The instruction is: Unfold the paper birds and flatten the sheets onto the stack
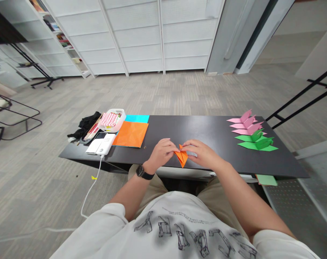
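Note:
A small piece of folded orange origami paper [182, 158] is held over the near edge of the dark table, its point facing me. My left hand [163, 153] pinches its left side, and a black watch [144, 172] is on that wrist. From the other side my right hand [199, 153] grips the paper's upper right edge between thumb and fingers. The fingertips partly cover the paper's top folds. Folded pink paper cranes [246, 124] and green paper cranes [259, 142] stand in a row to the right of my right hand.
Left on the table [174, 126] lie a stack of orange paper [131, 134], blue paper [137, 118], a plastic box [121, 116], a white power bank [106, 144] with a cable, and black cloth [89, 124]. A green sheet [266, 180] juts out below the right front edge.

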### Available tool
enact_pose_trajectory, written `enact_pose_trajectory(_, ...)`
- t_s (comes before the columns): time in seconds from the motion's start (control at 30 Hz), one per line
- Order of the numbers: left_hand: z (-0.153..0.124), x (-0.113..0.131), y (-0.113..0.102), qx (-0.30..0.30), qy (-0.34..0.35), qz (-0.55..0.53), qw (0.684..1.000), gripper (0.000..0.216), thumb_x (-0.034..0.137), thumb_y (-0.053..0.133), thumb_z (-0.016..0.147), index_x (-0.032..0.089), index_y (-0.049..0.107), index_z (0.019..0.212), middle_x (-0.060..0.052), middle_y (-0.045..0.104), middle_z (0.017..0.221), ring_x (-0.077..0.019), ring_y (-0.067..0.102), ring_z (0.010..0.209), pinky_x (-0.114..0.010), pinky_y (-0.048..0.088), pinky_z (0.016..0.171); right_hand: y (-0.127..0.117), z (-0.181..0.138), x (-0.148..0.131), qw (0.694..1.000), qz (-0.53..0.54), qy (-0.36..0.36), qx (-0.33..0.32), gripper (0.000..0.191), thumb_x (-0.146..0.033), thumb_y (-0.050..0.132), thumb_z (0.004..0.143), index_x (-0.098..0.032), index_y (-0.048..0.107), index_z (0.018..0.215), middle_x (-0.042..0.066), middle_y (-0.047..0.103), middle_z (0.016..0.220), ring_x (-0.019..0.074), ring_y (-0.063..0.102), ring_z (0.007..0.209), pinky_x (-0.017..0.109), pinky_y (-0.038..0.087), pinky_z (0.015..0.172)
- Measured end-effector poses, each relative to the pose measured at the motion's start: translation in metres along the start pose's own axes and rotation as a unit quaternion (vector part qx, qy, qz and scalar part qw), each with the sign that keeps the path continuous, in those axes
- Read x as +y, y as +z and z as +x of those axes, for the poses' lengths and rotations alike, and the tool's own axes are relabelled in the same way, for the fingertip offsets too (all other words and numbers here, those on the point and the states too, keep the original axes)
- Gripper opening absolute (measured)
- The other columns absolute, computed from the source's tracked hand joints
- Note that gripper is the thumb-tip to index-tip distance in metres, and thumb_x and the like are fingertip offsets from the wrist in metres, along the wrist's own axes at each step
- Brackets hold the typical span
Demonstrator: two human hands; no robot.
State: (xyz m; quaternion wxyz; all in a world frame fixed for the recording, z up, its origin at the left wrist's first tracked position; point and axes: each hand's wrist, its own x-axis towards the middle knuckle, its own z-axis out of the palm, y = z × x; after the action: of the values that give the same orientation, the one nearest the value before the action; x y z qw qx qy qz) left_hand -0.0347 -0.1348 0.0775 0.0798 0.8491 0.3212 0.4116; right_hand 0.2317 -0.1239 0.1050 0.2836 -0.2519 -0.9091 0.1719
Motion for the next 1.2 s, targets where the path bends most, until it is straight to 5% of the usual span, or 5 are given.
enact_pose_trajectory(0.43,0.002,0.0,-0.002,-0.016,-0.034,-0.031,0.999,0.031,0.007,0.06,0.097,0.028,0.082,0.096,0.001,0.08,0.096,-0.0131,0.075,0.094,-0.046,0.054,0.117,0.005,0.009,0.004,0.997,0.066,0.027,-0.009,0.043,-0.003,0.061,0.088,-0.029,0.074,0.119,0.005,0.079,0.117,0.0237,0.073,0.11,0.046,0.058,0.101)
enact_pose_trajectory(0.63,0.005,-0.002,-0.003,0.012,-0.059,-0.057,0.997,0.026,0.01,0.063,0.098,0.027,0.082,0.093,-0.001,0.081,0.093,-0.0148,0.075,0.091,-0.044,0.057,0.111,0.005,0.005,0.008,0.992,0.094,0.081,0.037,0.025,-0.015,0.069,0.089,-0.027,0.07,0.111,0.004,0.079,0.112,0.0232,0.075,0.104,0.042,0.059,0.096)
enact_pose_trajectory(0.83,0.007,0.0,0.002,0.066,-0.126,-0.099,0.985,0.013,0.019,0.069,0.1,0.022,0.08,0.095,-0.004,0.079,0.091,-0.0168,0.074,0.091,-0.035,0.061,0.094,0.019,-0.001,0.008,0.982,0.102,0.112,0.11,0.033,-0.032,0.08,0.089,-0.026,0.069,0.12,0.006,0.078,0.112,0.0249,0.075,0.103,0.042,0.06,0.095)
enact_pose_trajectory(1.0,0.009,0.007,0.002,0.052,-0.132,-0.103,0.984,0.013,0.031,0.073,0.101,0.022,0.08,0.108,-0.005,0.079,0.097,-0.0186,0.074,0.093,-0.032,0.061,0.088,0.029,0.001,0.004,0.967,0.077,0.136,0.202,0.006,-0.032,0.071,0.098,-0.027,0.069,0.099,0.004,0.076,0.096,0.0235,0.073,0.091,0.039,0.059,0.085)
enact_pose_trajectory(1.2,0.008,0.011,0.007,0.029,-0.106,-0.073,0.991,0.023,0.041,0.072,0.102,0.021,0.081,0.109,-0.008,0.079,0.101,-0.0201,0.073,0.095,-0.034,0.061,0.088,0.03,0.002,-0.003,0.961,0.024,0.122,0.246,0.009,-0.03,0.068,0.1,-0.028,0.069,0.091,0.004,0.075,0.09,0.0233,0.071,0.085,0.039,0.058,0.079)
